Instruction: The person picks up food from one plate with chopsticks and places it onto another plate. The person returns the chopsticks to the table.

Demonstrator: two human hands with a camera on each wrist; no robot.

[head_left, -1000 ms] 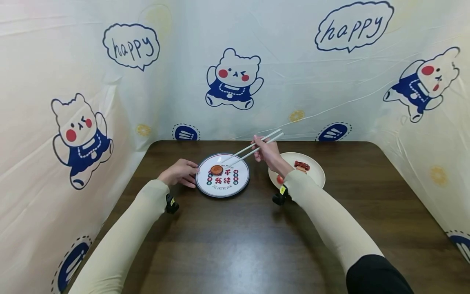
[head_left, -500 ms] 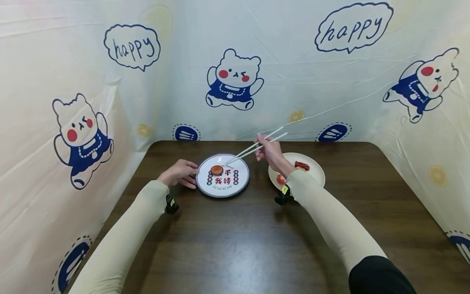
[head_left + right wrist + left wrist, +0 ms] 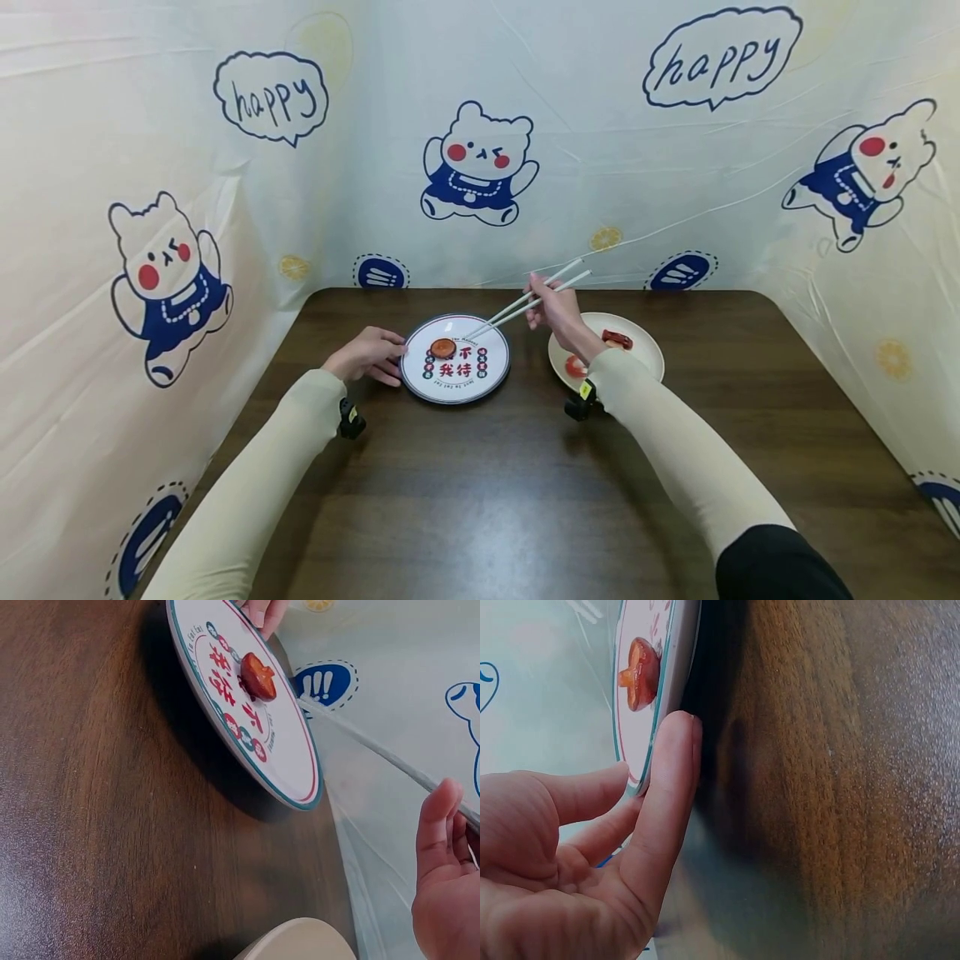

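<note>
Fingers of the right hand point(image 3: 557, 312) pinch the chopsticks point(image 3: 386, 754), seemingly for reach, tips just off the mushroom point(image 3: 442, 348) at two o'clock. Those of the left hand point(image 3: 367, 354) pinch the plate point(image 3: 498, 357) at nine, likely steadying it; the mushroom lies toward its eleven. Beyond, at three, sits a dish point(image 3: 647, 343).

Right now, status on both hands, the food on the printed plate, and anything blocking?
Left hand pinches printed plate by rim. Right hand holds chopsticks, tips near brown food piece. Nothing visible between tips and food piece.
</note>
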